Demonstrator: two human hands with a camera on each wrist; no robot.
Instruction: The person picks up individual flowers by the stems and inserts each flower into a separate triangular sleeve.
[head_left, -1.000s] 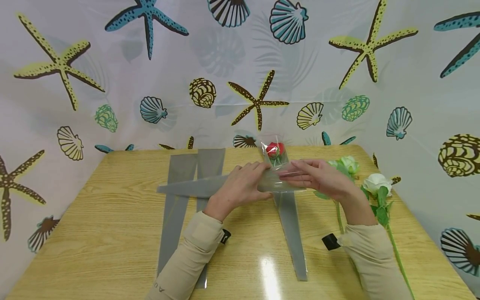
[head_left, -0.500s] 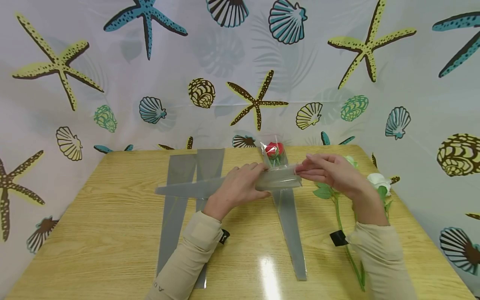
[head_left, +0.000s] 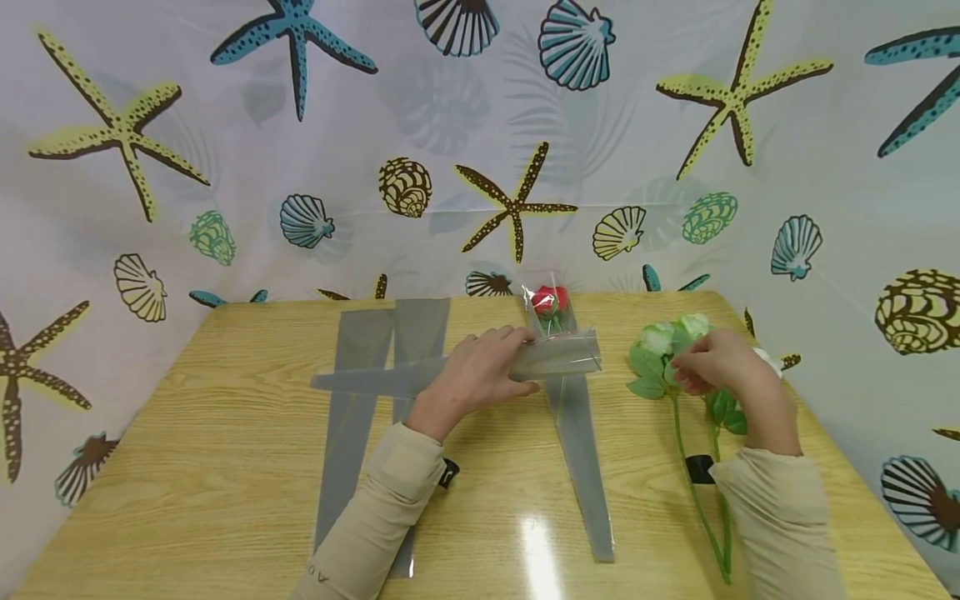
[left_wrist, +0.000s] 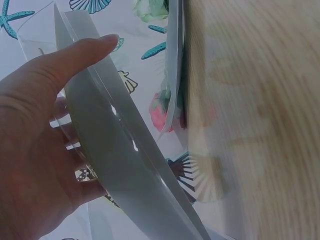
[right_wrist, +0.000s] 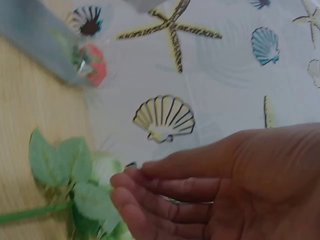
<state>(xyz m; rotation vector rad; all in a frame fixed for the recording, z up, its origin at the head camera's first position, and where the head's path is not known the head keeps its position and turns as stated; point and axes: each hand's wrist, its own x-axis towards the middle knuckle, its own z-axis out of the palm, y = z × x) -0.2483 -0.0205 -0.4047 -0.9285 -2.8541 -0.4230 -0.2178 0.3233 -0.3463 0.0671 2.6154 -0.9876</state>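
My left hand (head_left: 483, 371) grips a long grey see-through flower sleeve (head_left: 558, 354) above the table. In the left wrist view, the thumb lies over the sleeve (left_wrist: 125, 145) and the fingers pass behind it. My right hand (head_left: 731, 367) is at the white roses (head_left: 656, 340) on the right, overlapping their heads and leaves in the head view. Its fingers are loosely bent with nothing between them, close to the green leaves (right_wrist: 70, 160) in the right wrist view. Behind the held sleeve, a red rose (head_left: 550, 300) lies inside another sleeve (head_left: 585, 467).
Two more grey sleeves (head_left: 348, 433) lie lengthwise on the left of the wooden table (head_left: 202, 467), under the held sleeve's narrow end. Green stems (head_left: 697, 508) stretch toward the table's front right. A curtain with seashells and starfish (head_left: 450, 108) hangs behind.
My right hand has left the sleeve's wide end and moved right to the white roses. The left hand keeps holding the sleeve in nearly the same place.
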